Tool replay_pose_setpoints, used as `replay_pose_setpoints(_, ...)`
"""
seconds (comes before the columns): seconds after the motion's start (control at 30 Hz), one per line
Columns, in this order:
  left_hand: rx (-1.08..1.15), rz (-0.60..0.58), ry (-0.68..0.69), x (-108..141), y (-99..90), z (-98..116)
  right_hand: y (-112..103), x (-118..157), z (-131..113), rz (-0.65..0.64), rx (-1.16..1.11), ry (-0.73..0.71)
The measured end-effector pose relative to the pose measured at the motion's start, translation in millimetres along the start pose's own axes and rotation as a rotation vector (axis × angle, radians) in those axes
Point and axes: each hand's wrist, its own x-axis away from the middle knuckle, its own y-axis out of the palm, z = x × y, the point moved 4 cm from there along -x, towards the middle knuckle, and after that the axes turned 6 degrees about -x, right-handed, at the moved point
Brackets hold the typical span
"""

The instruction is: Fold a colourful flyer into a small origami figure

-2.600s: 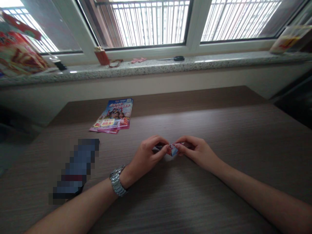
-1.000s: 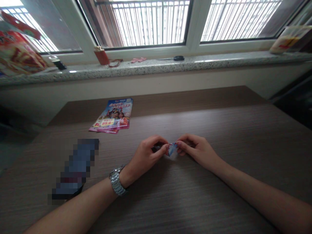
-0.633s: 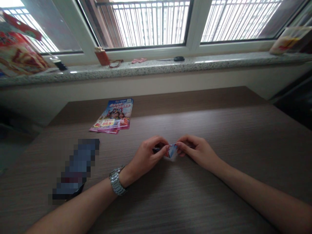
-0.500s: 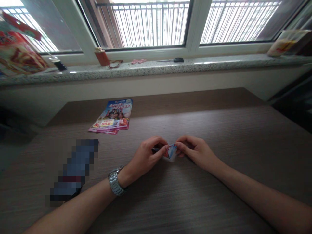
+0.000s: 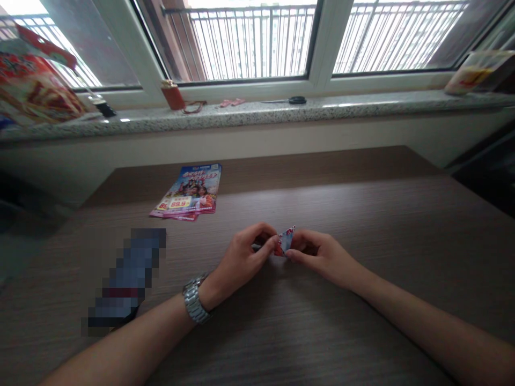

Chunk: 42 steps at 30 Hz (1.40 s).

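Observation:
A small piece of folded printed paper (image 5: 285, 241), coloured red, white and light blue, is between my hands just above the table. My left hand (image 5: 249, 249), with a metal watch (image 5: 196, 300) on its wrist, pinches the paper's left side between thumb and fingers. On the opposite side, my right hand (image 5: 322, 253) has its thumb at the paper's lower edge and its fingers curled behind. One pointed corner of the paper sticks up between the hands. The left fingers hide part of the paper.
Printed flyers (image 5: 191, 190) lie stacked on the brown table (image 5: 362, 214). A blurred-out dark object (image 5: 129, 279) rests near my left forearm. On the stone windowsill (image 5: 341, 109) are scissors (image 5: 296, 100), a red case with a cord (image 5: 174, 96), pink pieces (image 5: 232, 102) and food packages (image 5: 36, 86).
The paper has turned so that its corner now points up. My right thumb has moved from its upper right corner to its lower edge. The left hand keeps its pinch.

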Motion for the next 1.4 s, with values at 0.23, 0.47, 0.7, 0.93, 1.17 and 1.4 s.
replay_pose_setpoints(0.23,-0.07,-0.01,0.0,1.6,2.3,-3.0,-2.0,-1.6,-2.2,0.016,-0.025,0.03)
replay_pose_setpoints(0.47,-0.398,0.109,0.234,3.1,-1.2,2.4,-9.1,-3.7,5.8,0.072,0.044,0.064)
replay_pose_setpoints(0.7,-0.662,-0.074,0.395,5.7,7.4,1.9,-14.0,-3.0,8.0,0.125,0.152,0.06)
replay_pose_setpoints(0.93,-0.726,-0.156,0.413,6.3,10.7,-0.2,-18.7,-2.9,2.8,0.163,0.338,0.02)
replay_pose_setpoints(1.17,-0.747,-0.169,0.395,6.9,12.0,-0.6,-25.5,-1.1,-8.4,0.247,0.596,-0.185)
replay_pose_setpoints(1.4,-0.789,-0.184,0.404,7.1,12.3,2.9,-22.2,-0.6,-8.7,0.173,0.73,-0.427)
